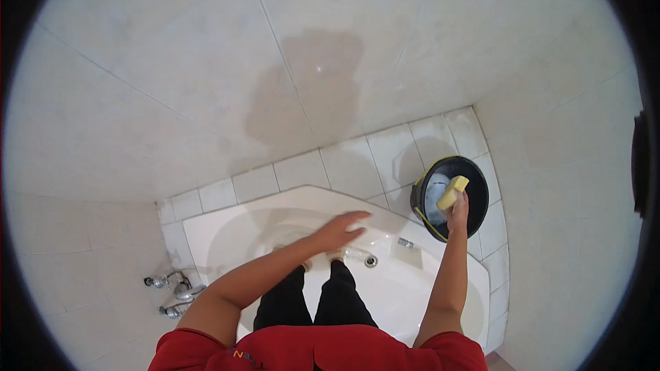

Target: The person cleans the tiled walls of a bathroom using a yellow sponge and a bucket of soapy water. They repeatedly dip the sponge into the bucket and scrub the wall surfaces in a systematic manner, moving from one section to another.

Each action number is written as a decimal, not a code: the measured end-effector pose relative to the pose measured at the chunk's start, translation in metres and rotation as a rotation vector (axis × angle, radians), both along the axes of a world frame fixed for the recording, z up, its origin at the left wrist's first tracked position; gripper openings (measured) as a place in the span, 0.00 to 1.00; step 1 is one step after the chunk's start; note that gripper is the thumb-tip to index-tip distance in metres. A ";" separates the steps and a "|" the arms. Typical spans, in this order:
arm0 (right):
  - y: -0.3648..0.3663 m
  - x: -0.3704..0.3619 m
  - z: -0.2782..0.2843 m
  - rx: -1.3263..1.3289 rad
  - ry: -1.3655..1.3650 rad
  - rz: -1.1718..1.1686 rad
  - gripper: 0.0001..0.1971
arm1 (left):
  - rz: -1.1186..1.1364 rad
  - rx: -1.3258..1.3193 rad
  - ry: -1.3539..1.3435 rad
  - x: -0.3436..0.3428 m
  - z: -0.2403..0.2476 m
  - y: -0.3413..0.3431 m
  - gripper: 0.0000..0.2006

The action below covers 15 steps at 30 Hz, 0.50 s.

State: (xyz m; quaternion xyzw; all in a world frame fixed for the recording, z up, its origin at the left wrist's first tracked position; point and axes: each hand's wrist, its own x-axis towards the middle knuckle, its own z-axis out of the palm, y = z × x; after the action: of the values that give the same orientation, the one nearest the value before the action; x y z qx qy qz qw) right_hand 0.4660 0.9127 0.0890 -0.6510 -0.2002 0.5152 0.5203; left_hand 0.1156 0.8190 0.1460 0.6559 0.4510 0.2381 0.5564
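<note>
A yellow sponge (451,193) is gripped in my right hand (458,214), held over the mouth of a black bucket (476,209). White suds (434,196) show inside the bucket, and a yellow-green handle (430,223) hangs along its near left side. My left hand (338,231) is held out over the far side of the white bathtub (402,295), its fingers apart and holding nothing. Whether that hand touches the tub cannot be told.
I stand inside the tub, near its drain (371,261). A small metal fitting (405,242) sits on the tub's inner wall. Chrome taps (180,291) are mounted on the left wall. A tiled ledge (350,165) runs behind the tub, below large tiled walls (206,48).
</note>
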 end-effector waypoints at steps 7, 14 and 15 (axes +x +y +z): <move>0.096 -0.122 0.173 0.495 0.054 -0.099 0.27 | 0.411 0.890 0.641 -0.165 0.244 0.058 0.24; 0.133 -0.326 0.273 1.057 -0.899 0.128 0.30 | 0.673 1.561 1.138 -0.208 0.444 0.105 0.26; 0.137 -0.329 0.281 1.095 -0.942 0.109 0.30 | 0.693 1.581 1.196 -0.214 0.460 0.108 0.26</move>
State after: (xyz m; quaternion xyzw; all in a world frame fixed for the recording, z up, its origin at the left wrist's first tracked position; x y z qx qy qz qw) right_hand 0.1366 1.0493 0.3698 -0.4390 -0.6645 0.0310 0.6040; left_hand -0.0988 0.9272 0.6056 0.6784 0.5316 0.2482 -0.4422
